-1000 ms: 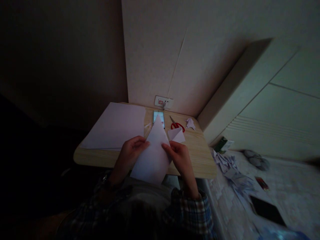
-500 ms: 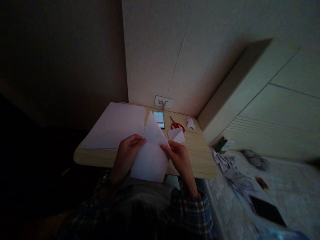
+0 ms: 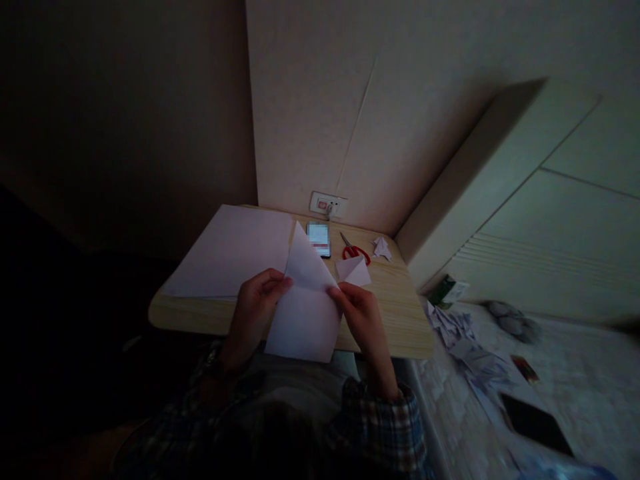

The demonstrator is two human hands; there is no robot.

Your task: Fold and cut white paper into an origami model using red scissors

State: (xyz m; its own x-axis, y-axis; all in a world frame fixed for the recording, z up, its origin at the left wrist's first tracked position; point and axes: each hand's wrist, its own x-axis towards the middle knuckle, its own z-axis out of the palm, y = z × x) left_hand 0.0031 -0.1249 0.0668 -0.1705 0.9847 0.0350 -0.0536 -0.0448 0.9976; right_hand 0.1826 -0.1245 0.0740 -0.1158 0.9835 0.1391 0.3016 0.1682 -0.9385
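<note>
A white sheet of paper (image 3: pixel 307 313), folded to a point at its far end, is held up between my two hands over the near edge of the table. My left hand (image 3: pixel 257 303) pinches its left edge between thumb and fingers. On the opposite side my right hand (image 3: pixel 361 310) grips the right edge, thumb on top and fingers behind. Just beyond my right hand lies a smaller folded white paper (image 3: pixel 354 270), touching the red-handled scissors (image 3: pixel 354 252). To the left a stack of white paper (image 3: pixel 233 250) rests on the table.
The wooden table (image 3: pixel 400 327) stands against the wall. A phone (image 3: pixel 319 239) with a lit screen lies below a wall socket (image 3: pixel 329 205). A folded paper figure (image 3: pixel 382 249) sits at the back right. On the bed are crumpled papers (image 3: pixel 480 360) and a dark tablet-like object (image 3: pixel 535 422).
The held paper has turned slightly, its near edge shifting right and its tip a little left. My right hand has moved slightly right along with its edge; both hands keep their grip.
</note>
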